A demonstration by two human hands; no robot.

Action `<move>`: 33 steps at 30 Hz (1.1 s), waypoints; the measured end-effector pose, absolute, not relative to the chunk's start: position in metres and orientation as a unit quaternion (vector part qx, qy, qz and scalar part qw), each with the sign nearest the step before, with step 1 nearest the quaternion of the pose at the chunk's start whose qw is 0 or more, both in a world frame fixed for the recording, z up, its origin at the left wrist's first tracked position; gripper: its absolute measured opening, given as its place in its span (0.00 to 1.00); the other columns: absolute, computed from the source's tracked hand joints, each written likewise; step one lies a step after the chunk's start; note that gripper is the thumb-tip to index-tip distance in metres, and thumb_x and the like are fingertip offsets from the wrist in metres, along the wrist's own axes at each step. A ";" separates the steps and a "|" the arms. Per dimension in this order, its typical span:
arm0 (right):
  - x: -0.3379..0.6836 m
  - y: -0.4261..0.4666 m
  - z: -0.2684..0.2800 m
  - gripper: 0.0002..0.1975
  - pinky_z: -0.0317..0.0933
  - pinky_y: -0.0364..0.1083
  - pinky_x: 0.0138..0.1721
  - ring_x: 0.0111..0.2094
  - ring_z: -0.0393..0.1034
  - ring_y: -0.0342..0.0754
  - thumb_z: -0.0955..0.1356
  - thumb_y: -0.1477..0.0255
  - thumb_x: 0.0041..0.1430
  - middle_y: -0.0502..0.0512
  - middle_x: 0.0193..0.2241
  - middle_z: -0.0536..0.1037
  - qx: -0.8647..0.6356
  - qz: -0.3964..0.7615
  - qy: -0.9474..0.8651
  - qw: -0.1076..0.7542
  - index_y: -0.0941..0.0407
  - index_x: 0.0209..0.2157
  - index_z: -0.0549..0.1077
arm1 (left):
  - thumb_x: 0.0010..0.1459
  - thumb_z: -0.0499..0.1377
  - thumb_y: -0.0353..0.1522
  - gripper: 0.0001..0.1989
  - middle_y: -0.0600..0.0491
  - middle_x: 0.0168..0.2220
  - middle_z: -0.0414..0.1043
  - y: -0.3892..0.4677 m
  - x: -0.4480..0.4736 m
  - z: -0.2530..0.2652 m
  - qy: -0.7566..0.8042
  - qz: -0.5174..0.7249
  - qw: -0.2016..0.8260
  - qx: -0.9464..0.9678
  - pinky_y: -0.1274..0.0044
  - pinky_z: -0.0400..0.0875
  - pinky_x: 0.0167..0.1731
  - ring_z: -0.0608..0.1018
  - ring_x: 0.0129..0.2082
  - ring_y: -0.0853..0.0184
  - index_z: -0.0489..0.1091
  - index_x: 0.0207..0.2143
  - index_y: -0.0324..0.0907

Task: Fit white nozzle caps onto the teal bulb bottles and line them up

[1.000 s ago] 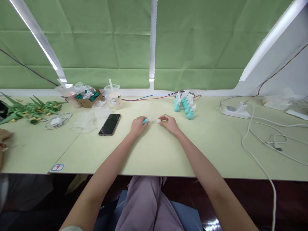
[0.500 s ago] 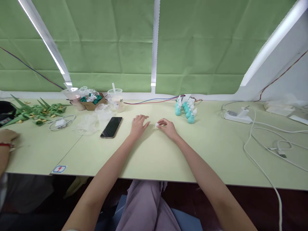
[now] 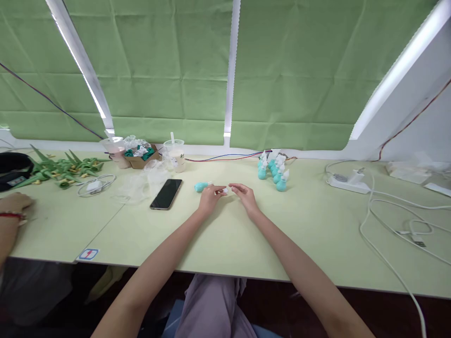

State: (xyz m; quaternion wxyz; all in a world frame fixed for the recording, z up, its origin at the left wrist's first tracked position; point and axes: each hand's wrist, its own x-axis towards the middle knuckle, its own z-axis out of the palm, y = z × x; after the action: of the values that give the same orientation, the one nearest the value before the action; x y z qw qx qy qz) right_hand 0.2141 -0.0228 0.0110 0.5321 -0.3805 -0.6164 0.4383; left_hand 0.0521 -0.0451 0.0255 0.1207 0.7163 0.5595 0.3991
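My left hand [image 3: 209,199] pinches a small white plastic piece [image 3: 225,191] between thumb and fingers, just above the table. Facing it, a short gap away, my right hand [image 3: 245,196] has its thumb and fingers drawn together. A pale speck shows at those fingertips, too small to name. A teal bottle with a whitish tip [image 3: 201,187] lies on its side behind my left hand, partly covered by it. Back and right of my hands, several teal bottles with white pointed tops [image 3: 281,183] stand upright in a close group.
Left of my hands lie a phone [image 3: 167,194] and a crumpled plastic bag [image 3: 141,184]. Behind are a drink cup [image 3: 178,162] and a cardboard box [image 3: 139,162]. Green plastic parts [image 3: 63,169] and another person's hand [image 3: 16,203] are far left; a power strip [image 3: 348,184] with cables is right.
The white piece, held by my right hand before, is now in my left fingers. My left hand has closed and moved right, uncovering the lying teal bottle. The camera view has tilted up slightly.
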 end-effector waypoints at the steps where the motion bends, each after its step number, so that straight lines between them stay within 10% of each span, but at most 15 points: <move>1: 0.212 -0.023 0.009 0.14 0.64 0.50 0.47 0.44 0.73 0.52 0.70 0.59 0.49 0.55 0.39 0.81 -0.390 0.441 -0.602 0.540 0.53 0.34 0.78 | 0.57 0.59 0.32 0.11 0.54 0.31 0.76 -0.045 0.053 0.025 0.560 0.401 0.121 0.715 0.75 0.68 0.38 0.73 0.31 0.68 0.77 0.42 0.46; 33: 0.205 -0.029 0.015 0.11 0.63 0.49 0.48 0.39 0.75 0.52 0.76 0.64 0.39 0.54 0.30 0.82 -0.404 0.470 -0.541 0.568 0.55 0.26 0.80 | 0.54 0.62 0.33 0.09 0.55 0.28 0.76 -0.044 0.054 0.022 0.547 0.432 0.141 0.703 0.78 0.63 0.32 0.69 0.27 0.70 0.78 0.39 0.44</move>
State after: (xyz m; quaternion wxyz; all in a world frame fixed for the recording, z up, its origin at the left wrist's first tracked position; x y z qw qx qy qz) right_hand 0.2054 -0.0294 0.0152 0.5682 -0.4040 -0.5411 0.4701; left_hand 0.0536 -0.0439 0.0219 0.1406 0.7029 0.5475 0.4318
